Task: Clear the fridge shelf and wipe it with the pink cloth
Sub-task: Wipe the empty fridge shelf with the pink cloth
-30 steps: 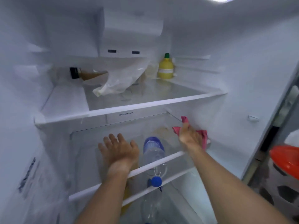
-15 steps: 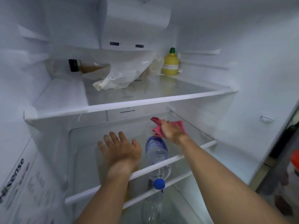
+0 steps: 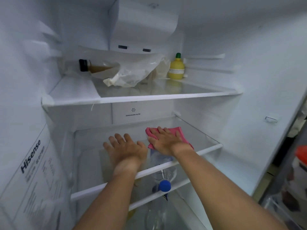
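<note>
The middle glass fridge shelf carries nothing but my two hands and the pink cloth. My right hand lies flat on the cloth, fingers spread, pressing it onto the glass near the shelf's middle right. Just left of it, my left hand rests palm down on the bare glass with its fingers apart and nothing in it. Through the glass I see a clear water bottle with a blue cap lying on the level below.
The upper shelf holds a yellow lemon-shaped bottle, a crumpled clear plastic bag and a dark-capped bottle lying on its side. At the right edge is the door area with an orange-lidded container.
My right hand has slid the pink cloth leftward from the shelf's right edge toward the middle and now lies flat on it. The left hand has stayed in place.
</note>
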Demonstrator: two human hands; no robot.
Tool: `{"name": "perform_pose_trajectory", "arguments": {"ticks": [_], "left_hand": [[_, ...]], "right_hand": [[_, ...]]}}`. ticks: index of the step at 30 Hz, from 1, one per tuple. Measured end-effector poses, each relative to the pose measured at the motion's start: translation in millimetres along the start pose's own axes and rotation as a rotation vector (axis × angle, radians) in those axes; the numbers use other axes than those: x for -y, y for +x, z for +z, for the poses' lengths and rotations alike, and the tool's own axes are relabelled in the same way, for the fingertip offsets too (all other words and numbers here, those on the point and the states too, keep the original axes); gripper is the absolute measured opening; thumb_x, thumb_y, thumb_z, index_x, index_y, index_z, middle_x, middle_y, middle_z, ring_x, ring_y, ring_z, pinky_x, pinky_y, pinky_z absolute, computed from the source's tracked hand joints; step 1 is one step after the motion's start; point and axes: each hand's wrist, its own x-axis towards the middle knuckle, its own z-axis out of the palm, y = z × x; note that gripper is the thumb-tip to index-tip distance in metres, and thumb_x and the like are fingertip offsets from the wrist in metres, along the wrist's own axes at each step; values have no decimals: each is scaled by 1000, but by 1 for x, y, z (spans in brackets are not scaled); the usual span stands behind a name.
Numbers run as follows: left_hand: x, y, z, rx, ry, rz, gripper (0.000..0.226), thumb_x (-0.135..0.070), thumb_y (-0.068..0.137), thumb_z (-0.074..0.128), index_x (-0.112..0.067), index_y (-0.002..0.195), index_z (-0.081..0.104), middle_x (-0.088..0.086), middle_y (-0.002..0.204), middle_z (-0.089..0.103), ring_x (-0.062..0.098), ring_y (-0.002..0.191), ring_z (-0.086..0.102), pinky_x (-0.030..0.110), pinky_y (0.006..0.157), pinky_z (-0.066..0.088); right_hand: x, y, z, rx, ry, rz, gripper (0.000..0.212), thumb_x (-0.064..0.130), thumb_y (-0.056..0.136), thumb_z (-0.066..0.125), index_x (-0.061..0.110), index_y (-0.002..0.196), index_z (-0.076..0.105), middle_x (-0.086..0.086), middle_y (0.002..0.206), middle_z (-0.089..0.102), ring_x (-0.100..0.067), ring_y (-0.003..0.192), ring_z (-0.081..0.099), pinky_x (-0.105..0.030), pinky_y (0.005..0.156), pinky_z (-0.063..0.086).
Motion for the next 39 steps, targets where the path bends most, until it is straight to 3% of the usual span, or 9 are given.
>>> {"name": "perform_pose_trajectory", "arguments": {"ticks": [9, 15, 17, 19, 22, 24, 30, 35, 39], "left_hand": [[19, 2, -25, 23, -73, 64, 50, -34, 98, 28, -13, 137, 51, 14, 146, 47, 33, 136, 38, 46, 114, 28], [42, 2, -14, -34, 4, -10, 56, -44, 98, 23, -19, 144, 43, 13, 151, 38, 36, 141, 29, 51, 115, 22], [40, 3, -12, -40, -1, -20, 56, -45, 97, 23, -19, 143, 43, 13, 151, 39, 36, 141, 30, 51, 115, 22], [39, 4, -12, -51, 6, -24, 56, -44, 97, 23, -19, 142, 44, 13, 149, 40, 36, 139, 32, 51, 114, 24], [39, 5, -11, -63, 2, -23, 56, -43, 97, 23, -18, 143, 43, 14, 150, 39, 36, 139, 31, 51, 114, 23], [39, 5, -10, -59, -9, -26, 55, -42, 98, 22, -19, 144, 40, 14, 154, 35, 37, 142, 27, 52, 116, 20], [39, 7, -8, -73, -2, -21, 56, -42, 99, 23, -19, 148, 36, 14, 158, 29, 38, 146, 23, 53, 118, 18], [38, 7, -8, -51, -14, -24, 57, -41, 99, 21, -19, 150, 32, 14, 161, 24, 39, 148, 18, 54, 119, 13], [39, 6, -9, -41, -7, -26, 57, -42, 99, 20, -19, 151, 31, 13, 162, 22, 39, 149, 17, 55, 119, 14]], "right_hand": [[-13, -34, 1, 36, 44, -30, 72, 75, 83, 7, 56, 151, -5, 9, 168, -5, -20, 154, -8, -63, 114, -11], [-17, -32, 1, 1, 59, 174, 58, 66, 94, 8, 59, 150, -2, -15, 167, 1, -36, 153, -3, -64, 117, -3], [-16, -30, 1, -56, 47, 246, 55, 62, 98, 13, 55, 153, 8, -18, 163, 21, -40, 149, 17, -61, 118, 8], [-17, -29, -1, -199, 58, 235, 52, 48, 103, 23, 42, 154, 26, -14, 144, 51, -37, 132, 45, -53, 114, 26], [-35, -29, -4, -375, 308, 277, 48, 35, 104, 35, 20, 149, 44, -17, 122, 66, -39, 117, 57, -45, 105, 39], [-56, -22, -4, -392, 281, 343, 48, 36, 105, 34, 13, 146, 43, -18, 127, 64, -39, 119, 56, -47, 105, 37], [-93, -5, -9, -176, 59, 221, 48, 46, 101, 32, 37, 148, 28, -8, 139, 58, -32, 128, 52, -48, 109, 30], [-42, 1, 0, -53, -55, -85, 62, 58, 98, 29, 51, 152, -2, -2, 162, 28, -32, 148, 26, -56, 119, 9], [6, -15, -1, -11, -79, -232, 69, 70, 82, 4, 51, 146, -15, 3, 168, 4, -27, 154, 2, -57, 121, -3]]}}
